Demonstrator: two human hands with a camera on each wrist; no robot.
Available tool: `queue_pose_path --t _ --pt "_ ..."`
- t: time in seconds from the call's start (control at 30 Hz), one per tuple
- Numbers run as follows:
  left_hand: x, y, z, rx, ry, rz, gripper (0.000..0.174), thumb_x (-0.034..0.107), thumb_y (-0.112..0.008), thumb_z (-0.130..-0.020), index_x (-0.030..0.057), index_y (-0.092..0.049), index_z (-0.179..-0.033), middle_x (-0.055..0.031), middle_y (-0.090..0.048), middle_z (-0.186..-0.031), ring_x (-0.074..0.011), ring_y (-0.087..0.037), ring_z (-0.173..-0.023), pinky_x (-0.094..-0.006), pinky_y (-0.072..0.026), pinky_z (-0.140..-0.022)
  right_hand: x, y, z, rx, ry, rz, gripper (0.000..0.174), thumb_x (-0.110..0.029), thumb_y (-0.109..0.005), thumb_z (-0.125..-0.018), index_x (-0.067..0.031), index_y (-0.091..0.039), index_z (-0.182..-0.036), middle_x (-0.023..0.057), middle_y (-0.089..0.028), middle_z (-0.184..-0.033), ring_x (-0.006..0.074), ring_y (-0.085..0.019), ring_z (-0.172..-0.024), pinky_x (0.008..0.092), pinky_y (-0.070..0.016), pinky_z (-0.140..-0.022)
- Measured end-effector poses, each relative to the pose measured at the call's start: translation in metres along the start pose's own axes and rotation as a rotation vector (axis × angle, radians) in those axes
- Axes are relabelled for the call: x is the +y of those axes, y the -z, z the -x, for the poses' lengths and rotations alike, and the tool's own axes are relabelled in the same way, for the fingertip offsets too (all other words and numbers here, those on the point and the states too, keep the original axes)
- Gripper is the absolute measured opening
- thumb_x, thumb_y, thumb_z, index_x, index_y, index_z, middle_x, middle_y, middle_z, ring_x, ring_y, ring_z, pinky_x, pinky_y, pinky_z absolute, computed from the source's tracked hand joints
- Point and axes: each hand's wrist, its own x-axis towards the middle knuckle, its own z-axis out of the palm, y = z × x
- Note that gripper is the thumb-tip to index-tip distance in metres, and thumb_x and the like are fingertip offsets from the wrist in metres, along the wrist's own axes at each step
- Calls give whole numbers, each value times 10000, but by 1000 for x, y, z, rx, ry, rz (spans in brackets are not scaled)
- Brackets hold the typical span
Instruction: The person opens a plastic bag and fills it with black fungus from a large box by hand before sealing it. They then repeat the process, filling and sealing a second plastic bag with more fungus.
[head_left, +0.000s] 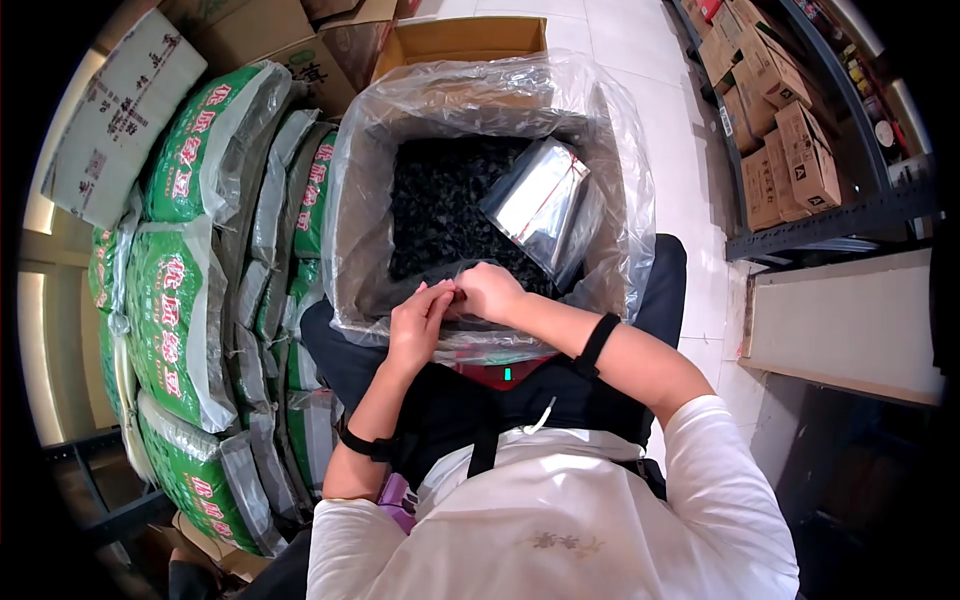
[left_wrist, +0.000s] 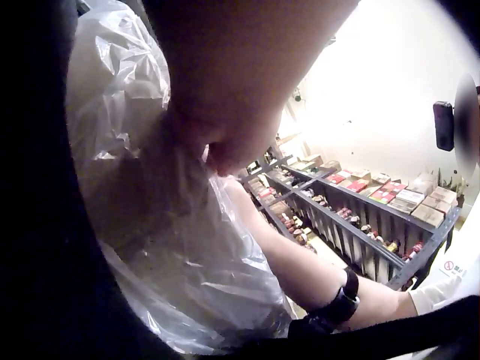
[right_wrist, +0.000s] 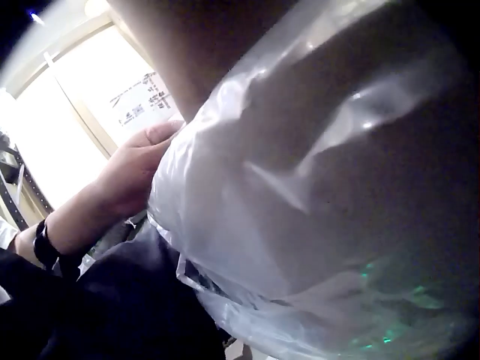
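A large cardboard box lined with a clear plastic bag point(head_left: 350, 230) stands between the person's knees, a layer of small black dried pieces point(head_left: 440, 195) inside. Over its near side the two hands meet at the fingertips. The left hand point(head_left: 415, 320) comes in with thumb and fingers pinched together. The right hand point(head_left: 487, 292) has curled fingers against the left fingertips. A small dark piece point(head_left: 459, 296) shows between them; its kind I cannot tell. Bag liner fills much of both wrist views and hides most of the fingers. A bundle of shiny flat bags point(head_left: 545, 195) lies on the black pieces.
Green and white printed sacks point(head_left: 165, 300) are stacked along the left, with a white carton point(head_left: 125, 115) above them. An open cardboard box point(head_left: 460, 38) stands beyond the lined box. On the right, a dark metal shelf point(head_left: 830, 228) holds brown cartons point(head_left: 775, 130).
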Motion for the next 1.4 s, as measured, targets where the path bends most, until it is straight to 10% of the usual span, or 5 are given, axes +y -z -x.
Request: queue_pose_path --t 0.2,0.5,1.07,1.23,1.4 --pt "10 21 -7 -80 65 -67 200 143 -570 -982 -11 -694 -1013 -144 -727 -960 -234 -710 -918 -321 -517 -884 4 43 16 -320 -48 -490 235 -248 -710 -860 -14 -732 -875 142 -700 -744 196 -682 -628 312 -530 -597" --pt "19 26 -25 -32 69 174 264 192 -532 -1016 -9 -703 -1013 -90 -734 -937 -148 -675 -886 -285 -510 -824 -19 86 38 644 401 152 362 -420 -710 -836 -93 -698 -992 88 -661 -1070 271 -644 -979 418 -478 -894" --pt "34 42 -65 -396 -11 122 851 217 -864 -713 -9 -442 -1417 -142 -535 -1362 -197 -503 -1270 -312 -366 -1086 -16 165 43 157 169 -50 133 -173 -633 -912 -44 -624 -943 130 -664 -890 319 -654 -873 406 -515 -752" --pt "22 36 -75 -429 180 179 428 245 -864 -739 6 -621 -998 -18 -682 -928 -65 -586 -800 -251 -466 -715 -6 202 42 183 78 -180 179 -181 -644 -930 -4 -623 -948 112 -686 -869 212 -663 -818 338 -522 -749" --pt "1 17 -86 -268 169 322 450 191 -731 -896 -31 -579 -1257 -80 -670 -1116 -129 -620 -1005 -280 -489 -915 27 204 38 239 22 -186 181 -175 -636 -936 0 -608 -972 95 -675 -886 180 -657 -818 321 -518 -733"
